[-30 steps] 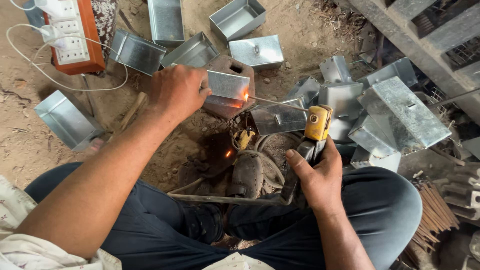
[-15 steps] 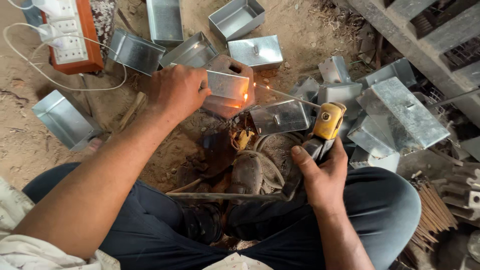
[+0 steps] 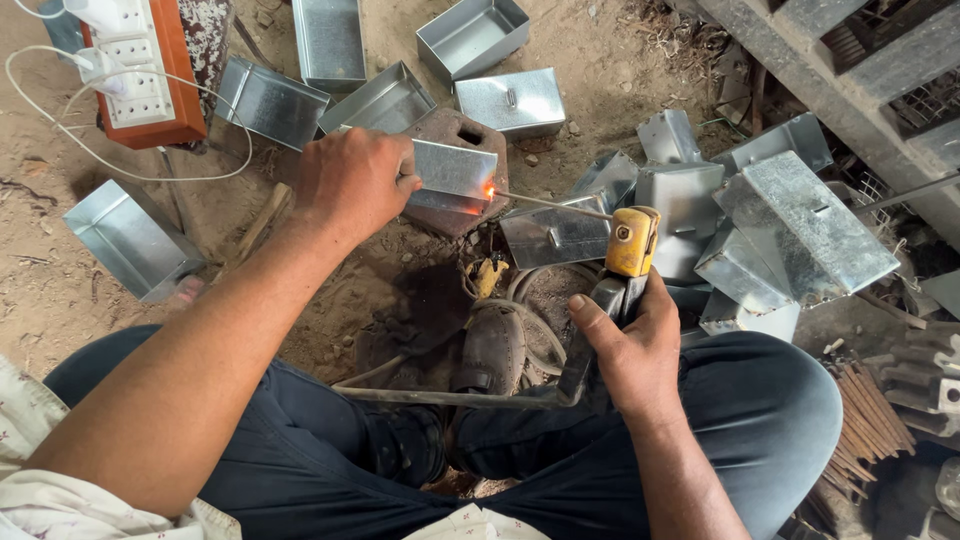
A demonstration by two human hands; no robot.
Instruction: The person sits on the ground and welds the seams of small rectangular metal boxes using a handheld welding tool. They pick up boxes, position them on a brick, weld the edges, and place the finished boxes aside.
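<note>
Right now I see my left hand (image 3: pixel 352 183) clamped over the near edge of a folded metal box (image 3: pixel 452 172), pressing it down on a rusty block (image 3: pixel 458 128) that shows just past my knuckles. My right hand (image 3: pixel 632 352) is closed around the grey handle of an electrode holder (image 3: pixel 628 250), whose yellow head sits just above my thumb. From that head a thin rod (image 3: pixel 550 203) runs left toward my other hand, and its tip touches the box's right corner, where an orange glow (image 3: pixel 489 189) burns. The two hands are well apart, joined only by the rod's line.

Between the hands, closer to me, lies a worn shoe (image 3: pixel 492 352) on the dirt with a coil of cable (image 3: pixel 535 300) beside it and a small yellow clamp (image 3: pixel 487 276) just beyond. A bent steel bar (image 3: pixel 450 398) crosses in front of my knees, ending under my right hand.

Beyond my left hand several open boxes (image 3: pixel 385 100) lie scattered on the ground (image 3: pixel 600 90), one more sits off to its left (image 3: pixel 128 238). Beyond my right hand, a heap of finished boxes (image 3: pixel 800 225) is stacked loosely. Far past my left hand an orange power strip (image 3: pixel 140 70) rests with a white cord (image 3: pixel 120 172) looping from it. To the right of my right arm a bundle of rods (image 3: pixel 868 420) lies on the ground.
</note>
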